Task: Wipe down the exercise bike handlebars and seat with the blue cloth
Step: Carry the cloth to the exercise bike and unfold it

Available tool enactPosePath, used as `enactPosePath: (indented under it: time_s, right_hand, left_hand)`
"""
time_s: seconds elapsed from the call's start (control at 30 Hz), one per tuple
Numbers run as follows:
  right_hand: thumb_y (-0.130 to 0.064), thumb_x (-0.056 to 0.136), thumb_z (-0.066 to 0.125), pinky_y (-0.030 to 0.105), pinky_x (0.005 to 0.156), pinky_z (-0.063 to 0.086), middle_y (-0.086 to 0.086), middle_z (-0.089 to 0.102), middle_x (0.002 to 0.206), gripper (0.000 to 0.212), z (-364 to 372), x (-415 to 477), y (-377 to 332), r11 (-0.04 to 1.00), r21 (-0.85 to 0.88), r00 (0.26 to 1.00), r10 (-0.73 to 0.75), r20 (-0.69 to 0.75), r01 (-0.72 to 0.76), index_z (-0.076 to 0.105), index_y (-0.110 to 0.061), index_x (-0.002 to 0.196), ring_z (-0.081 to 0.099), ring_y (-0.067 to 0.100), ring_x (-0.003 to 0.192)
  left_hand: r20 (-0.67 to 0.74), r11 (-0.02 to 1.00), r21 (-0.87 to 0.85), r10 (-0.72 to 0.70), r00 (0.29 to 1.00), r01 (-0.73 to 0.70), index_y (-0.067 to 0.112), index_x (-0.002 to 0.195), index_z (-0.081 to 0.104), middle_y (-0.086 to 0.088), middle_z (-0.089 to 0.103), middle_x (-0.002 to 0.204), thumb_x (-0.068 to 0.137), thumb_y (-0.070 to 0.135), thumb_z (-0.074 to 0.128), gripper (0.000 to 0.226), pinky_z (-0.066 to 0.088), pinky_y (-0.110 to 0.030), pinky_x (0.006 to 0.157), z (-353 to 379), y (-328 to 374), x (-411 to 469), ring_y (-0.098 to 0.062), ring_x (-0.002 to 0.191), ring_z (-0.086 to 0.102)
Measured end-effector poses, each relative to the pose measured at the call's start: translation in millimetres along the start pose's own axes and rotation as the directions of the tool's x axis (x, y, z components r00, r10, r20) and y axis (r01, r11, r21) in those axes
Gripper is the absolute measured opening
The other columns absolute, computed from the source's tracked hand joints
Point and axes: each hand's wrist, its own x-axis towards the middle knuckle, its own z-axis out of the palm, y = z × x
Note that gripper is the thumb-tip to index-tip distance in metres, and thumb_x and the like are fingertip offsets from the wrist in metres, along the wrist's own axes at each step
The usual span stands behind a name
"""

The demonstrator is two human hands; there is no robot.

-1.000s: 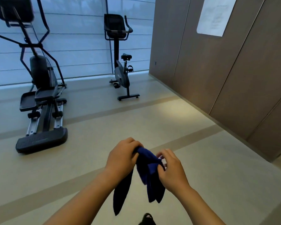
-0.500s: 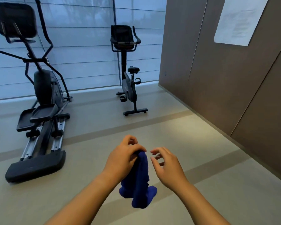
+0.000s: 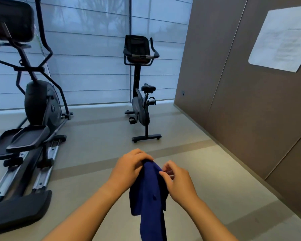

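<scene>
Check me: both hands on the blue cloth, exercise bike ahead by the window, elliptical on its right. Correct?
Not quite. In the head view the elliptical stands left of the exercise bike, not right. The rest holds: left hand and right hand are both on the blue cloth, bike ahead by the window.

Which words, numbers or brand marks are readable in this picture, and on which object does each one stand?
White paper sheet on the brown panelled wall: lines of print, too blurred to read.
Black exercise bike's dark console: no legible text.
Black elliptical trainer's housing: no legible text.
Nothing can be quoted.
</scene>
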Motion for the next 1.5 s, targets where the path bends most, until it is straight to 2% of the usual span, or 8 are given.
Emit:
enactPosePath:
  time_s: [0.3, 0.4, 0.5, 0.67, 0.9, 1.1, 1.3, 1.5]
  right_hand:
    - [-0.020, 0.095, 0.046, 0.017, 0.055, 0.040, -0.008, 0.055, 0.072, 0.016, 21.7, 189.3, -18.2, 0.995, 0.038, 0.989, -0.084, -0.122, 0.089, 0.042, -0.026, 0.081, 0.052, 0.006, 0.065]
    - [-0.020, 0.095, 0.045, 0.015, 0.056, 0.041, -0.010, 0.054, 0.075, 0.014, 30.4, 249.9, -17.9, 0.986, 0.087, 0.985, -0.135, -0.108, 0.145, 0.044, -0.027, 0.083, 0.052, 0.005, 0.068]
    - [-0.017, 0.094, 0.049, 0.012, 0.058, 0.042, -0.013, 0.055, 0.076, 0.014, 40.0, 315.7, -10.2, 0.973, 0.118, 0.976, -0.188, -0.108, 0.200, 0.049, -0.027, 0.085, 0.054, 0.003, 0.071]
    - [-0.019, 0.092, 0.054, 0.011, 0.060, 0.045, -0.016, 0.057, 0.077, 0.016, 47.3, 431.3, 33.4, 0.973, 0.065, 0.971, -0.213, -0.112, 0.221, 0.052, -0.032, 0.083, 0.055, -0.001, 0.076]
    - [-0.019, 0.084, 0.066, 0.017, 0.074, 0.048, -0.018, 0.057, 0.091, 0.015, 72.4, 586.4, 87.7, 0.962, 0.015, 0.962, -0.272, 0.022, 0.271, 0.060, -0.031, 0.089, 0.057, 0.001, 0.081]
    - [-0.040, 0.077, 0.070, 0.003, 0.075, 0.042, -0.045, 0.044, 0.110, 0.057, 134.9, 703.1, 82.6, 0.952, 0.153, 0.939, -0.290, 0.185, 0.264, 0.039, -0.051, 0.124, 0.043, -0.018, 0.106]
    - [-0.037, 0.082, 0.065, 0.031, 0.078, 0.055, -0.019, 0.064, 0.092, 0.020, 221.7, 836.7, 44.2, 0.942, 0.242, 0.924, -0.292, 0.246, 0.233, 0.054, -0.042, 0.098, 0.059, -0.001, 0.087]
    - [-0.030, 0.087, 0.061, 0.029, 0.067, 0.055, -0.017, 0.067, 0.086, 0.013, 282.5, 969.3, -1.5, 0.913, 0.257, 0.901, -0.375, 0.218, 0.318, 0.064, -0.035, 0.098, 0.060, 0.000, 0.077]
  left_hand:
    - [0.220, 0.980, -0.089, -0.154, 0.963, 0.177, 0.037, 0.108, 0.058, 0.015, 0.060, 0.108, 0.082, -0.004, 0.045, 0.050, 0.042, -0.011, 0.081, -18.0, -109.6, 149.3, 0.002, 0.099, 0.054]
    - [0.315, 0.977, -0.103, -0.146, 0.938, 0.187, 0.047, 0.114, 0.047, 0.028, 0.052, 0.107, 0.079, 0.017, 0.054, 0.047, 0.037, -0.005, 0.076, -13.3, -145.4, 187.4, 0.013, 0.102, 0.047]
    - [0.239, 0.984, -0.056, -0.152, 0.959, 0.170, 0.043, 0.113, 0.048, 0.028, 0.051, 0.102, 0.078, 0.038, 0.066, 0.040, 0.038, -0.009, 0.077, 1.1, -182.1, 235.7, 0.010, 0.096, 0.048]
    - [0.107, 0.969, -0.045, -0.238, 0.965, 0.244, 0.019, 0.094, 0.064, 0.005, 0.067, 0.089, 0.090, 0.016, 0.051, 0.013, 0.051, -0.037, 0.081, 16.4, -244.2, 337.3, -0.011, 0.084, 0.060]
    - [0.122, 0.924, -0.224, -0.288, 0.950, 0.309, 0.033, 0.090, 0.063, 0.011, 0.068, 0.089, 0.089, 0.006, 0.047, 0.032, 0.053, -0.027, 0.076, -9.2, -303.9, 484.2, -0.007, 0.082, 0.063]
    - [0.062, 0.865, -0.376, -0.336, 0.940, 0.334, 0.028, 0.099, 0.064, 0.005, 0.070, 0.094, 0.091, 0.007, 0.049, 0.027, 0.056, -0.025, 0.077, -49.9, -375.9, 566.9, -0.011, 0.088, 0.067]
    - [-0.037, 0.837, -0.426, -0.395, 0.918, 0.343, 0.034, 0.095, 0.066, 0.010, 0.071, 0.093, 0.091, 0.004, 0.050, 0.034, 0.054, -0.018, 0.070, -107.3, -490.6, 628.9, -0.009, 0.088, 0.067]
    - [-0.253, 0.817, -0.316, -0.563, 0.787, 0.483, 0.030, 0.101, 0.059, 0.005, 0.064, 0.099, 0.085, 0.008, 0.058, 0.027, 0.057, -0.029, 0.072, -169.7, -624.5, 696.2, -0.012, 0.082, 0.067]
